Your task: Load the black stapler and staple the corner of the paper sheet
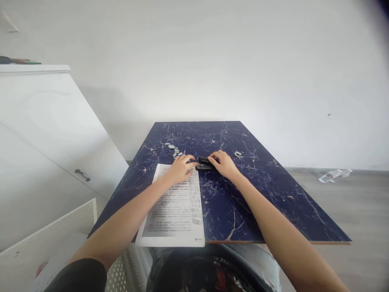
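A black stapler (204, 163) lies on the dark blue marbled table (243, 194), just past the top right corner of a printed paper sheet (178, 211). My left hand (181, 167) rests on the sheet's upper edge, fingers curled with the tips against the stapler's left end. My right hand (223, 163) covers the stapler's right end with bent fingers gripping it. A scatter of several small grey staple strips (174, 149) lies just beyond my left hand. One more small grey piece (237, 154) sits to the right of my right hand.
A white cabinet (45, 138) with a dark handle (82, 174) stands close on the left, and a white panel (48, 239) leans below it. A white wall is behind the table. A crumpled clear plastic bottle (334, 175) lies on the grey floor at right.
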The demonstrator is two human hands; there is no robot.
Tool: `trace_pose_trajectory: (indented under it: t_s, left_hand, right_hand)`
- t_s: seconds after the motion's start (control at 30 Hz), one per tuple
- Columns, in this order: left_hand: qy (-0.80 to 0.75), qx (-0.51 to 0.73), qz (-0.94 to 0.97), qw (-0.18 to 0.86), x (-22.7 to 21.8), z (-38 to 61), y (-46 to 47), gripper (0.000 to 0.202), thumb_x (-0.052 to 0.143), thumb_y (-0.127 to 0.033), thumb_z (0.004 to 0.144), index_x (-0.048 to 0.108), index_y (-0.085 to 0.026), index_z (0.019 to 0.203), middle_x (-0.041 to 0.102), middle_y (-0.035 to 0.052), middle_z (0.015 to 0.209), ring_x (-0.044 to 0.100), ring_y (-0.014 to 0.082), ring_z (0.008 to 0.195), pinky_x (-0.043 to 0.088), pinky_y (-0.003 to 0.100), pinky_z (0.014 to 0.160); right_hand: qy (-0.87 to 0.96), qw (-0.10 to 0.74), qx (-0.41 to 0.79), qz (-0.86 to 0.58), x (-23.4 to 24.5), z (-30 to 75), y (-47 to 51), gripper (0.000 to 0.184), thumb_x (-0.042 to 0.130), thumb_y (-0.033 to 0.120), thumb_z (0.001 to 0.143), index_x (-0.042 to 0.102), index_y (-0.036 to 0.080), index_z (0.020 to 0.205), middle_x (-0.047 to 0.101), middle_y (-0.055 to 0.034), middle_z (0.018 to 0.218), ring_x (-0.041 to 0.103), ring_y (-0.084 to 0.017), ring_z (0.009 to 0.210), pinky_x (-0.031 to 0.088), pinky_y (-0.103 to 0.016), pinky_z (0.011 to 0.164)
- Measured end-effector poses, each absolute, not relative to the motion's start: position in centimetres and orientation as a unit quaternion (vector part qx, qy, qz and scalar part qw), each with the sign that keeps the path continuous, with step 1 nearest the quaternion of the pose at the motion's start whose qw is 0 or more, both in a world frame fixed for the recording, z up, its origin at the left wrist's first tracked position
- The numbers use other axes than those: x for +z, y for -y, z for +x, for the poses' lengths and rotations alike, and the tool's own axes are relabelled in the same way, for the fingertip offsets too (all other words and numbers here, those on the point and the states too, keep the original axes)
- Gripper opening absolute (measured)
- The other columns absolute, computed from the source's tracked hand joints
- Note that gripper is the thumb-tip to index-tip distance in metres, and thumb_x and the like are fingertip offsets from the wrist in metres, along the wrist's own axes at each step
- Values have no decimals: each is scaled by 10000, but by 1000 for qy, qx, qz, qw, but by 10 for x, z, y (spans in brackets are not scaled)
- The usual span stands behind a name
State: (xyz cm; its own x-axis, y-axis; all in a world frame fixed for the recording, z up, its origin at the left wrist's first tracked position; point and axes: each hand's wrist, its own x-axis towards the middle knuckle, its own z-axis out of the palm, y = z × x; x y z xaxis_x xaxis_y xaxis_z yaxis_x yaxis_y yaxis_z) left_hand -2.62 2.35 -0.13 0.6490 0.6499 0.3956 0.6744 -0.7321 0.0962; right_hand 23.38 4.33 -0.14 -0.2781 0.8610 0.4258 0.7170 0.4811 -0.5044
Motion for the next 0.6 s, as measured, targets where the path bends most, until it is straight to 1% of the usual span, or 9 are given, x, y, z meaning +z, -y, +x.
trace_pose_trajectory:
  t_s: [0.17, 0.3, 0.47, 0.6]
  left_hand:
    - [369, -208, -905, 22, -1, -27, -22, 395, 459, -195, 960, 670, -293, 1279, 544, 103, 1323, 539, 280, 1144, 422, 477, 964]
    - [372, -210, -904, 25, 0, -27, -22, 409, 474, -165, 942, 677, -305, 1269, 543, 100, 1329, 533, 291, 1155, 412, 490, 982]
    - [367, -218, -904, 26, 2, -27, -22, 406, 493, -146, 928, 679, -299, 1254, 550, 103, 1327, 555, 288, 1115, 403, 494, 990]
    - [362, -203, -908, 49, 4, -26, -22, 396, 469, -138, 932, 673, -266, 1247, 546, 116, 1341, 553, 297, 1114, 401, 500, 980]
  right_hand:
    - [796, 331, 118, -493, -2, 232, -43, 329, 455, 436, 1010, 681, 209, 931, 649, -64, 931, 576, -212, 926, 408, -323, 909]
    - [797, 315, 118, -501, -2, 232, -43, 370, 435, 464, 1018, 687, 212, 919, 646, -66, 905, 576, -218, 913, 411, -326, 895]
    - [797, 296, 120, -512, -1, 232, -42, 430, 399, 490, 1030, 686, 208, 875, 632, -62, 852, 580, -210, 862, 412, -312, 847]
    - [796, 294, 124, -514, 0, 232, -42, 423, 404, 491, 1030, 684, 208, 884, 635, -57, 843, 584, -202, 844, 409, -298, 813]
